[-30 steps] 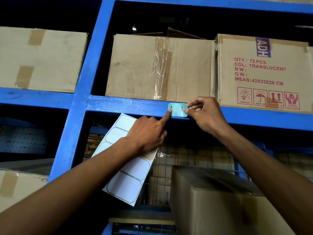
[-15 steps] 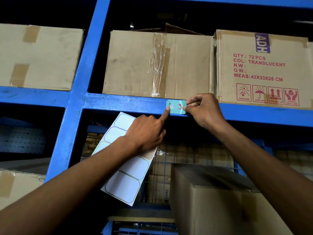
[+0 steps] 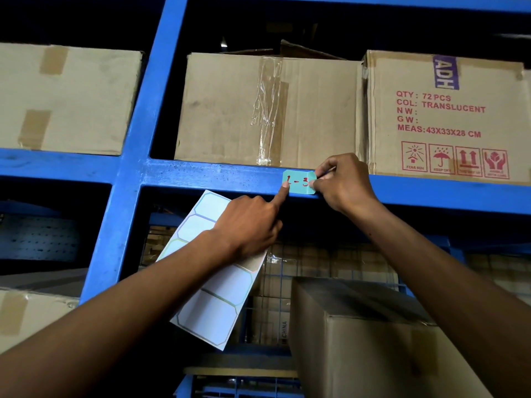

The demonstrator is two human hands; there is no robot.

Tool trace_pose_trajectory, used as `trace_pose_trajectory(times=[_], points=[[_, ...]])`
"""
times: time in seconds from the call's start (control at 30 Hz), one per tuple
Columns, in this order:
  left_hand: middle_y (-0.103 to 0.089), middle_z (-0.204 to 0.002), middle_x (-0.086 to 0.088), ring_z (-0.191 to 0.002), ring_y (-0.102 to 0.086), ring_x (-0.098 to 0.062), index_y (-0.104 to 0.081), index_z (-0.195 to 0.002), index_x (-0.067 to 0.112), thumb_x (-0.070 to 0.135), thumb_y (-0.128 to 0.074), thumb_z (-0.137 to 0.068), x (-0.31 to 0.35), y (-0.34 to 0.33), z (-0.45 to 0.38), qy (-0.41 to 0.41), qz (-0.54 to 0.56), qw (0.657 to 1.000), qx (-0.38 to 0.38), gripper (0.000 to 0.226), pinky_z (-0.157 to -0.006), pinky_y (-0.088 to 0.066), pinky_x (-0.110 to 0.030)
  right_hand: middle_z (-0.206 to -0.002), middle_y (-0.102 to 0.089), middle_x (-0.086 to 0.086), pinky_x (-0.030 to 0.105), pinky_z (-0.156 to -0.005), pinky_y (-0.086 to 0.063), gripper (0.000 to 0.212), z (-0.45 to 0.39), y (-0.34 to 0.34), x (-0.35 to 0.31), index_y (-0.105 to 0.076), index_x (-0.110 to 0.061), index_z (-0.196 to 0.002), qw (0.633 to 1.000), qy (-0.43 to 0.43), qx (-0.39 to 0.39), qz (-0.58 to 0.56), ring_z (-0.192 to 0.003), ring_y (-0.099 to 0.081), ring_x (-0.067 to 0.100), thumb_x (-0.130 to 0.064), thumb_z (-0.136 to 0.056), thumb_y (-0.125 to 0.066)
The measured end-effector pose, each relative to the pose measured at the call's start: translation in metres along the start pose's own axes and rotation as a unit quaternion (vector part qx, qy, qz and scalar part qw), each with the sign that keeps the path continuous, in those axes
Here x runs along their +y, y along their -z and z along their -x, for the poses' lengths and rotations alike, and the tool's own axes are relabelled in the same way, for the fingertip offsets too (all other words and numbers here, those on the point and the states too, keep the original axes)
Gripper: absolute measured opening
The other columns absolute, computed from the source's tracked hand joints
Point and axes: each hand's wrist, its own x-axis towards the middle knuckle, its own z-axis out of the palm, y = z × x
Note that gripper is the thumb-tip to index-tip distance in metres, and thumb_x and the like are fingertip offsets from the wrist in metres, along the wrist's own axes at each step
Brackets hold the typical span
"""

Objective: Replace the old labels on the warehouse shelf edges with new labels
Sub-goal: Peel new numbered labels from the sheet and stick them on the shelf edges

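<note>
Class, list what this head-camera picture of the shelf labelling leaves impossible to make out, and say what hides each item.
- Label text, head view: left forefinger and right hand cover both ends.
- Label sheet middle: left hand covers it.
- Printed box: right side cut off by frame edge; its handling symbols' captions too small.

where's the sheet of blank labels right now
In the head view, the sheet of blank labels hangs from the left hand, left of centre, just below the blue shelf edge and left of the teal label.
</note>
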Motion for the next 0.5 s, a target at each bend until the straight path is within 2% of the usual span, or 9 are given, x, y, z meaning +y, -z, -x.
trace_pose_trajectory(times=[0.13,0.33,0.5], points=[[-0.065,-0.088,-0.022,-0.076,-0.058,-0.041,-0.002,-0.148,0.019,0.031,-0.038,-0.091,-0.0010,0.0012,0.0001,-0.006,-0.004,1.000,-0.009,0.069,-0.060,-0.033,-0.038,-0.113,-0.065,0.012,0.029,-0.065,-0.051,0.016,-0.0016,0.0002,0.0007,-0.067,-0.011,-0.087,1.000,-0.009,-0.004,-0.002,-0.103,-0.058,0.020,-0.018,-0.076,-0.076],[-0.065,-0.088,-0.021,-0.077,-0.057,-0.041,-0.002,-0.148,0.018,0.031,-0.038,-0.092,-0.0005,0.0021,-0.0016,-0.010,-0.009,1.000,-0.018,0.069,-0.060,-0.033,-0.038,-0.110,-0.068,0.011,0.027,-0.062,-0.046,0.016,-0.0023,0.0054,0.0017,-0.069,-0.010,-0.085,1.000,0.012,-0.011,0.015,-0.100,-0.061,0.019,-0.019,-0.074,-0.077],[-0.064,-0.088,-0.022,-0.077,-0.057,-0.041,-0.008,-0.148,0.018,0.031,-0.039,-0.090,-0.0027,0.0041,-0.0036,-0.018,-0.012,1.000,-0.019,0.067,-0.057,-0.029,-0.036,-0.107,-0.067,0.010,0.039,-0.075,-0.055,0.019,0.0003,0.0058,0.0086,-0.070,-0.013,-0.086,1.000,0.019,0.001,0.007,-0.096,-0.061,0.020,-0.024,-0.073,-0.078]])
